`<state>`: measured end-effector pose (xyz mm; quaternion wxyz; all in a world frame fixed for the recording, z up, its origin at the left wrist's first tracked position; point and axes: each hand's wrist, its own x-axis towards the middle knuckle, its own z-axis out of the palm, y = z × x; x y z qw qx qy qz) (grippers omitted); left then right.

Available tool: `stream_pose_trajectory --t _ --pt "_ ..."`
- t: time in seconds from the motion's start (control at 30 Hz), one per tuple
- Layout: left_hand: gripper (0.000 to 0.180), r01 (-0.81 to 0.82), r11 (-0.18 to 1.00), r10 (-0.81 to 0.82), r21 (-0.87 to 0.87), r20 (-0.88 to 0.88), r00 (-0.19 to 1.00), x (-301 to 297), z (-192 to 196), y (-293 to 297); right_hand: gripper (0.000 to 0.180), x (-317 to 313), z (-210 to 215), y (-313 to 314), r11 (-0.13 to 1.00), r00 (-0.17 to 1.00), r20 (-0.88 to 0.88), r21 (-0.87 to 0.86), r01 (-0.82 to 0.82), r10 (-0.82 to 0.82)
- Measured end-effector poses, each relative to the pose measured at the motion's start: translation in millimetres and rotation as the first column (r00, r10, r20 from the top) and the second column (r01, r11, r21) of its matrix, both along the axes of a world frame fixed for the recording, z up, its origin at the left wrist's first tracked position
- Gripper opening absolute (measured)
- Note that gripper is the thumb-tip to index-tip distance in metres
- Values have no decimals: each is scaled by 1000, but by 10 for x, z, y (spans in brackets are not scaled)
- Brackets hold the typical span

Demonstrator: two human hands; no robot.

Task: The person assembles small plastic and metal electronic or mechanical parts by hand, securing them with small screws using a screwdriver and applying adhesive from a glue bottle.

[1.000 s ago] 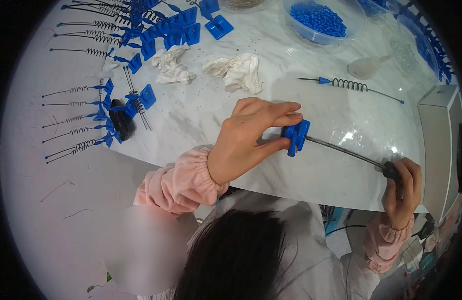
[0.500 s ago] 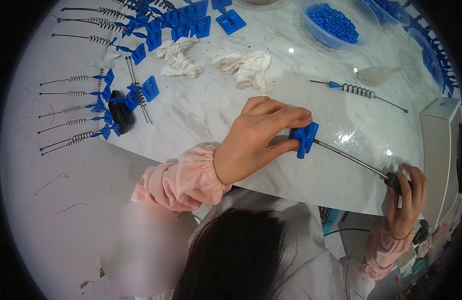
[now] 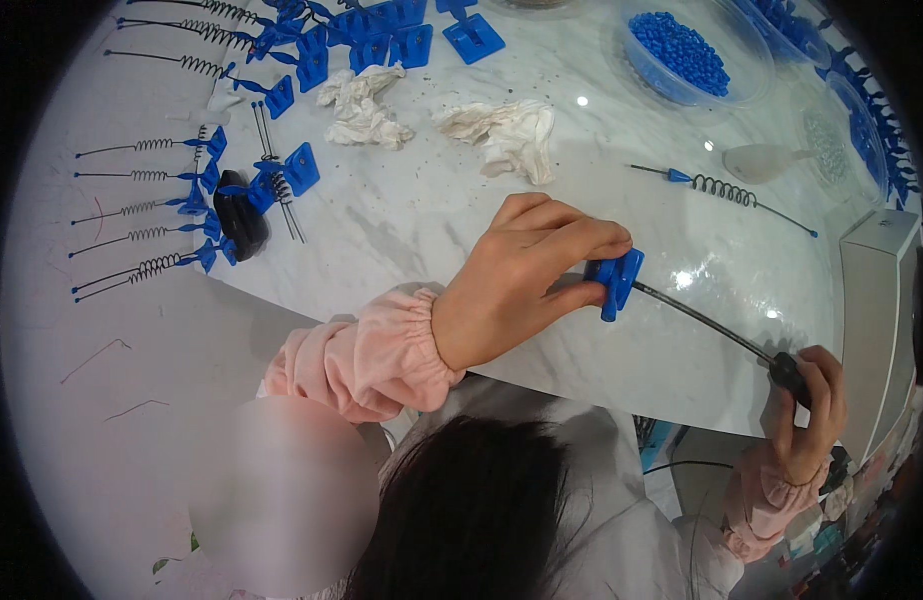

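Between thumb and fingers, my left hand (image 3: 527, 275) pinches a small blue plastic clip (image 3: 622, 285) above the white marbled table. The steel shaft of a screwdriver (image 3: 704, 320) runs into the clip's right side. My right hand (image 3: 817, 405) has its fingers around the screwdriver's black handle near the table's front right edge. The tip of the tool is hidden by the clip. Beyond them lies a black coiled spring wire (image 3: 724, 190) with a blue cone near one end and a small blue tip at the other.
Blue beads fill a clear bowl (image 3: 679, 52) at the back right. A white box (image 3: 872, 330) stands at the right edge. Crumpled tissues (image 3: 507, 135), a black object (image 3: 240, 215) and several blue clips with spring wires (image 3: 302, 168) lie to the left and back.
My right fingers have shifted on the screwdriver handle, leaving more of it showing. The left hand's grip on the clip looks unchanged. The whole view has moved slightly.
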<state>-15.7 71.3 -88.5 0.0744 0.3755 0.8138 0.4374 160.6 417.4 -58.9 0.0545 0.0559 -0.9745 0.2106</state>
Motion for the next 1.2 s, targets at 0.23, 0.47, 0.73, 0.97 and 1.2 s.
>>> stream_pose_trajectory --t 0.23,0.47,0.73,0.97,1.2 --pt "50 -14 1000 14 -11 -11 1000 9 -9 9 47 -136 65 -90 998 999 40 52 20 -22" --pt "50 -20 1000 21 14 -24 1000 15 -22 15 45 -99 42 -41 998 999 33 52 -23 22" --pt "49 -24 1000 24 14 -17 1000 16 -15 15 45 -149 53 -29 984 995 -9 148 -99 101" --pt "49 -20 1000 20 7 -19 1000 15 -17 25 43 -224 184 -129 1000 995 101 16 12 -13" --pt "49 -17 1000 17 6 -16 1000 16 -20 5 41 -139 60 -29 991 997 0 114 -74 74"
